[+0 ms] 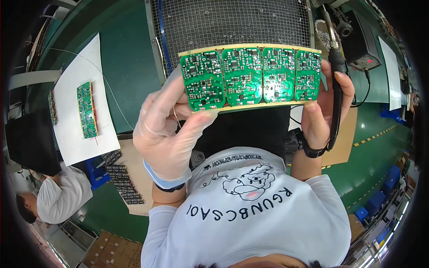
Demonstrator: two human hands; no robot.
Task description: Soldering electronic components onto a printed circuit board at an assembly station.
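A panel of green circuit boards (243, 82), joined side by side between pale edge strips, is held up in front of me with its component side showing. My left hand (163, 129), in a clear thin glove, pinches the panel's left end, thumb at the lower edge. A thin wire shows by those fingers. Bare, my right hand (318, 123) grips the right end, its thumb on the lower corner. The same hand also holds a soldering iron (337, 89), its black handle upright along the fingers and its metal end pointing away from me.
Beyond the panel lies a wire mesh grate (237, 22). A white sheet (71, 129) at left carries another board panel (87, 109). Several dark boards (123, 183) lie on cardboard. A black box (364, 44) with a red light stands at right. Another person (62, 194) sits at far left.
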